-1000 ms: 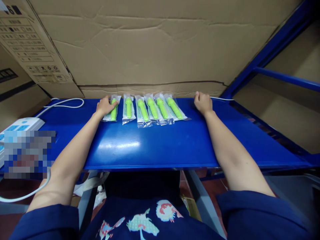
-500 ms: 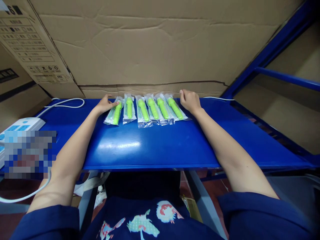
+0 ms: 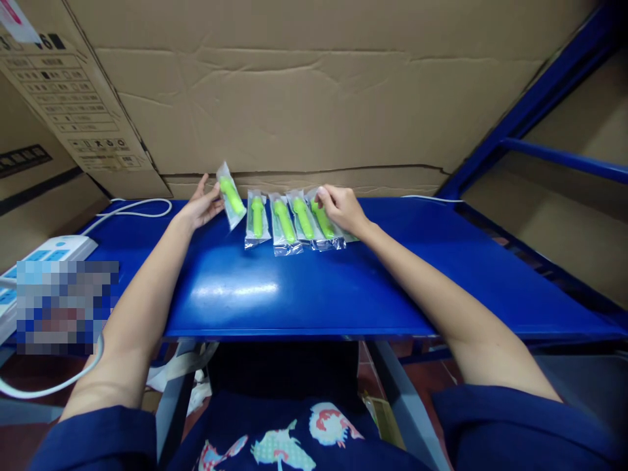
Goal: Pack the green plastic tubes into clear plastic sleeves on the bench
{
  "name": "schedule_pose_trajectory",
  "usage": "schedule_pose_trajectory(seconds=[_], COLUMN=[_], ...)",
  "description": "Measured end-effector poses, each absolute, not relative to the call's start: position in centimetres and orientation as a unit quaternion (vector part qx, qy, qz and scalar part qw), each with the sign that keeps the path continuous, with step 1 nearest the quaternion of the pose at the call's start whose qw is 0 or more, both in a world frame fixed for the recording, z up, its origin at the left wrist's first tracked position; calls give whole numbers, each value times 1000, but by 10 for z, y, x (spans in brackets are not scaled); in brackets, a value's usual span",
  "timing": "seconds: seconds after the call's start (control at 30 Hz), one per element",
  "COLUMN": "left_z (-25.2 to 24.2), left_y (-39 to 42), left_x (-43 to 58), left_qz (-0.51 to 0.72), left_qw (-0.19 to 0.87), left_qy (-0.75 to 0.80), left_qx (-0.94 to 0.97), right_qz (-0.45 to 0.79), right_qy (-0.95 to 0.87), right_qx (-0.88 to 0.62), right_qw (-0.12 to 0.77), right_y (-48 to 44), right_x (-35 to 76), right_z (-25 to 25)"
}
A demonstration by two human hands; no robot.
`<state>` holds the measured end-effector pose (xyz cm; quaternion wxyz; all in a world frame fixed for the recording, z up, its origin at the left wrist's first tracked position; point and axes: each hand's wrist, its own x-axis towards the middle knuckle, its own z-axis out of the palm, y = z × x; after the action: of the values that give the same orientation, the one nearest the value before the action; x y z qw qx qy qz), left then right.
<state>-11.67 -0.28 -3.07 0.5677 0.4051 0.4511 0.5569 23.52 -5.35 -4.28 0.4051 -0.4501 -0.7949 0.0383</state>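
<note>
Lying long-axis away from the viewer on the blue table [image 3: 304,294], four bagged green pieces [image 3: 284,221] are pressed at their right end by the curled right hand [image 3: 341,208], while a fifth packet [image 3: 230,195] is pinched tilted, lifted, in the left hand [image 3: 200,208].

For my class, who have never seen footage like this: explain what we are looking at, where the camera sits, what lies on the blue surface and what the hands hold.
The camera is worn on a person's head and looks down at their own two bare arms, so there is no machine here. They sit at a blue table backed by cardboard boxes. The left hand lifts one clear packet holding a bright green item, tilted up off the surface. The right hand rests on the right end of a row of similar packets lying flat side by side. At the far left sits a white power strip with its cable.
</note>
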Motion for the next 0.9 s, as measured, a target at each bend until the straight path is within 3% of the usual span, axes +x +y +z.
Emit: schedule_pose_trajectory(seconds=[0.13, 0.2, 0.3, 0.43, 0.53, 0.73, 0.9], left_z=[-40, -49, -61, -72, -75, -65, -51], left_y=[-4, -8, -16, -18, -11, -12, -25], left_x=[-86, -69, -48, -41, -51, -72, -72], left_qz=[542, 507, 463, 459, 469, 420, 331], left_qw=[614, 640, 655, 603, 469, 26, -80], left_qy=[387, 364, 329, 302, 338, 442, 432], left_qx=[424, 449, 499, 579, 668, 792, 835], right_qz=[409, 537, 602, 570, 562, 565, 568], right_qy=[-720, -665, -627, -632, -620, -629, -628], right_qx=[-408, -378, -367, -412, -429, -419, -422], right_qw=[384, 354, 331, 327, 340, 333, 325], right_y=[-65, -71, -80, -84, -83, -87, -90], right_x=[212, 205, 201, 205, 207, 204, 202], right_z=[-35, -32, -30, -29, -28, -25, -25])
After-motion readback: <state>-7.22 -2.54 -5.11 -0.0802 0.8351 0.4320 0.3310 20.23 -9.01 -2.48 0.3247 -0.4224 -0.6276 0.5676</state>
